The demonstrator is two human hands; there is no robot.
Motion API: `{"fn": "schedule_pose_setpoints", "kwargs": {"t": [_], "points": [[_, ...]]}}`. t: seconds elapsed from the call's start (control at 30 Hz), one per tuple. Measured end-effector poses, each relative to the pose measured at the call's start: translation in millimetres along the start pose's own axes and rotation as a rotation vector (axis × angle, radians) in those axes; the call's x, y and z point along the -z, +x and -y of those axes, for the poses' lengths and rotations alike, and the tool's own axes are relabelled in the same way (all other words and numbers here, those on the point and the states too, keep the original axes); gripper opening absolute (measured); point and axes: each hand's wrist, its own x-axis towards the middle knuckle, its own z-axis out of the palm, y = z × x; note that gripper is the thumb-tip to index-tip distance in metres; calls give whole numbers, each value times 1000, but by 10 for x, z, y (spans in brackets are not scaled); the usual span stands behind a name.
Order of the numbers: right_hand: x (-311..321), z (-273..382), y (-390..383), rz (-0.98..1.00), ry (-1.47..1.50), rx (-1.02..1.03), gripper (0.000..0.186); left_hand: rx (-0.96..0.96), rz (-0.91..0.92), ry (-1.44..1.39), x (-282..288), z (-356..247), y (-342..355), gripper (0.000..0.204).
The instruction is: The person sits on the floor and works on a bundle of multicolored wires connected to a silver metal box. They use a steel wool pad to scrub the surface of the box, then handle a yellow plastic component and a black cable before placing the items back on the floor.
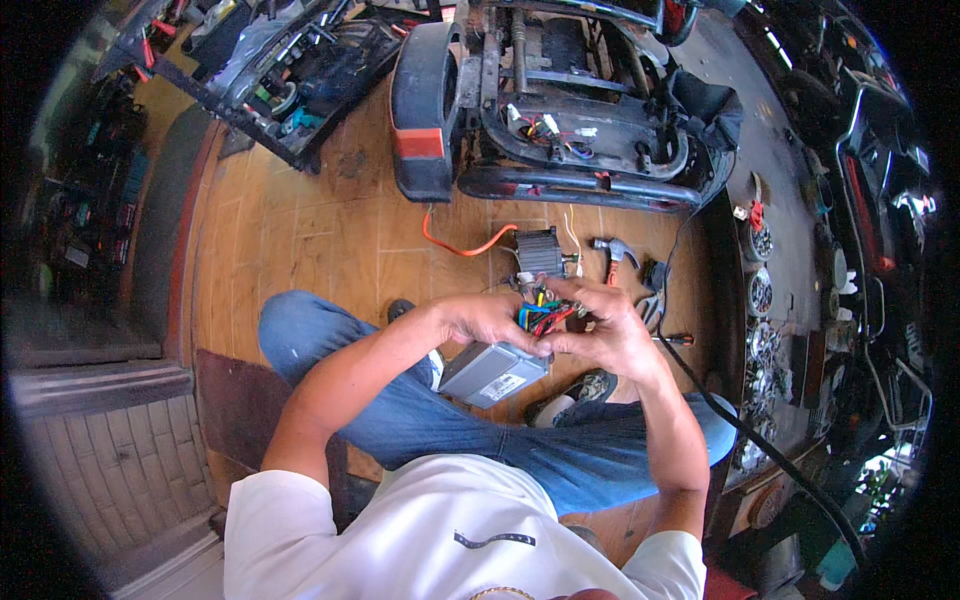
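Note:
A silver-grey metal box (488, 375) with a white label sits between my bent legs. My left hand (485, 325) is closed on the bundle of coloured wires (540, 312) above the box, its thumb near the box's top edge. My right hand (600, 325) pinches the same bundle from the other side, fingers curled over red, blue, green and yellow leads and connectors. Just beyond lies a black finned unit (540, 250) with an orange cable (470, 250) running from it. To its right are a hammer (615, 252), pliers (648, 312) and a screwdriver (677, 340).
A black vehicle frame (570, 160) with loose connectors stands ahead on the wooden floor (300, 200). A tool tray (290, 90) is at upper left. A low ledge with bowls of small parts (762, 280), a long black cable (760, 440) and dark machinery (880, 260) are on the right.

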Motion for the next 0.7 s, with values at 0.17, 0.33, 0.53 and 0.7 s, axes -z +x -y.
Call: {"fn": "schedule_pose_setpoints", "kwargs": {"t": [0.17, 0.33, 0.53, 0.7], "points": [[-30, -36, -3, 201, 53, 47, 41, 54, 89, 199, -107, 47, -10, 38], [-49, 77, -152, 161, 53, 58, 23, -42, 214, 353, -155, 57, 3, 25], [-77, 142, -297, 63, 3, -17, 20, -101, 2, 631, -165, -57, -50, 42], [-124, 40, -348, 19, 112, -356, 16, -108, -169, 823, -253, -160, -113, 46]]}}
